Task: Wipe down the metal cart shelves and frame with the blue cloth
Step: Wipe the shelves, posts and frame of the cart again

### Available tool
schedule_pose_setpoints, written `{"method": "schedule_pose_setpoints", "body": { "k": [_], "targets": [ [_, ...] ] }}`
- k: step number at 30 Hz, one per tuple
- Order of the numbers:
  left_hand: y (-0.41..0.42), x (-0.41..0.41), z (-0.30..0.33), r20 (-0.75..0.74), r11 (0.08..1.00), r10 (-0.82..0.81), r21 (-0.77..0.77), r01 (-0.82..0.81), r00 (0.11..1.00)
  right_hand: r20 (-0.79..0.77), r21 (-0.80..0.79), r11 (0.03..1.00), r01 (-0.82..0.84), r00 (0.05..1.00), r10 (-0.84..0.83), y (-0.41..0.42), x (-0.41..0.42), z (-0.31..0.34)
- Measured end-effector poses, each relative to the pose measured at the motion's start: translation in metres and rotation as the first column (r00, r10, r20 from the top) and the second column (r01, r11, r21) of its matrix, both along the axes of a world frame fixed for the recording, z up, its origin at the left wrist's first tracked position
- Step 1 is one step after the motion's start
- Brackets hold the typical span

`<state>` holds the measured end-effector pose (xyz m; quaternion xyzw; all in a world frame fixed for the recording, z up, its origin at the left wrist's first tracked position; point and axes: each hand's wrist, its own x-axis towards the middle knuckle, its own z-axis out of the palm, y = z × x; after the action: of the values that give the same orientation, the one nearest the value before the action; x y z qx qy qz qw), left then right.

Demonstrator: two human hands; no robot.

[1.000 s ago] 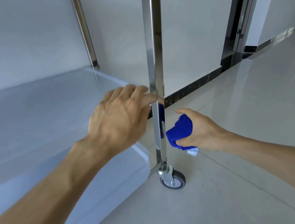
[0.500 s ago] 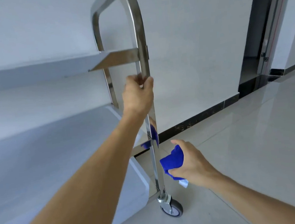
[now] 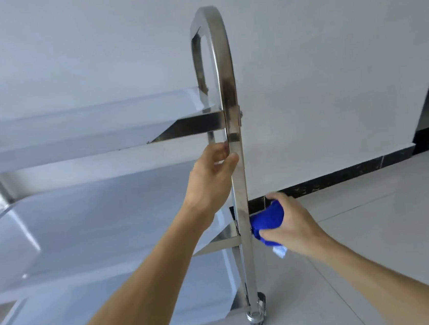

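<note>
Running off the left edge, the cart shelves (image 3: 76, 135) are cut short and washed out by glare, so their surfaces are hard to read. The caster (image 3: 257, 317) is partly hidden behind the post foot. Most of the blue cloth (image 3: 266, 219) is covered by the right hand (image 3: 292, 223), whose fingers are curled round the bunched cloth; a pale tag (image 3: 280, 251) hangs below it. The cloth is pressed against the right side of the upright frame post (image 3: 239, 186), level with the middle shelf bracket. The post is gripped higher up by the left hand (image 3: 211, 178), thumb and fingers wrapped round it just under the top shelf. The post curves into a handle loop (image 3: 209, 18) overhead. A white wall (image 3: 331, 69), dark skirting (image 3: 343, 174) and tiled floor (image 3: 375, 224) lie behind.
</note>
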<state>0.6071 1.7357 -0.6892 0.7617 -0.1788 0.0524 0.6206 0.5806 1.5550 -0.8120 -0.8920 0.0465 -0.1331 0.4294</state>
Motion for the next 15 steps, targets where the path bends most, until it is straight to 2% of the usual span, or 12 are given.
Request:
{"method": "schedule_pose_setpoints", "body": {
  "k": [8, 12, 15],
  "targets": [
    [0.054, -0.061, -0.002, 0.051, 0.996, -0.086, -0.03, 0.088, 0.995, 0.062, 0.012, 0.988, -0.151, 0.987, 0.15, 0.04, 0.024, 0.023],
    [0.078, -0.085, -0.004, 0.071, 0.994, -0.102, -0.021, 0.104, 0.992, 0.145, -0.039, 0.965, -0.261, 0.954, 0.263, 0.069, 0.033, 0.027],
    [0.094, -0.102, -0.006, 0.074, 0.995, -0.094, -0.032, 0.097, 0.993, 0.133, -0.077, 0.941, -0.329, 0.932, 0.337, 0.09, 0.038, 0.029]
  ]
}}
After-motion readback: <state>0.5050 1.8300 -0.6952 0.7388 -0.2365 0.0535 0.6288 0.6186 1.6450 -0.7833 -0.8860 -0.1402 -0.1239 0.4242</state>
